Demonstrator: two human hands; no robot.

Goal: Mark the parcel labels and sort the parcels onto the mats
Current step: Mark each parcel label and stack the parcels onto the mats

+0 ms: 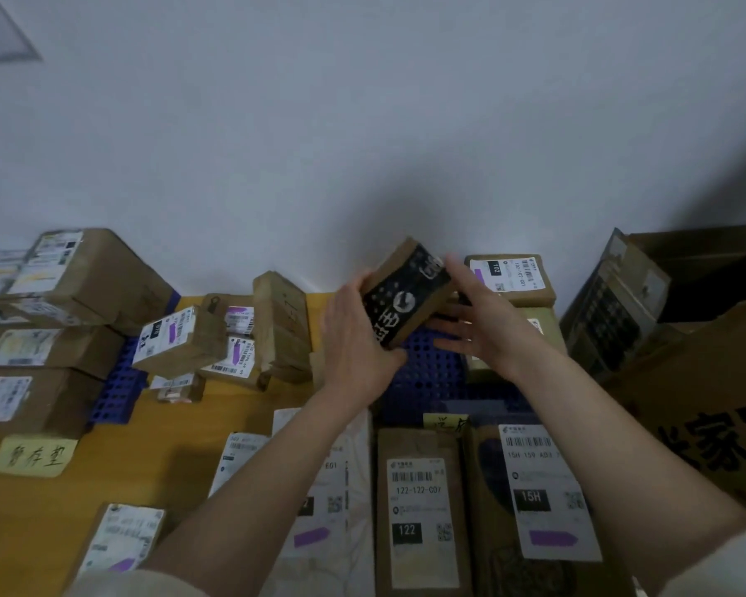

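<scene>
The left hand (pixel 354 338) grips the near left edge of a small brown parcel (pixel 405 290), its fingers curled under it and thumb on the side. The right hand (pixel 479 321) steadies the far right corner, fingers (pixel 448 331) spread and mostly straight. The parcel hangs tilted between them, its black-printed face up, above the blue perforated mat (pixel 431 372).

This looks like the sorting step: the parcel is about to be set on that mat. The next move calls for lowering it flat into the bare patch below the hands, without knocking the labelled box (pixel 509 280) just beyond the right fingers.

Right of the hands stands a large open carton (pixel 685 295); what it holds is too dark to tell. Left of the left hand, several marked parcels (pixel 182 342) lie heaped on another blue mat (pixel 119 389). Nearer the person, parcels labelled 122 (pixel 418 506) and 15H (pixel 539 489) lie side by side.
</scene>
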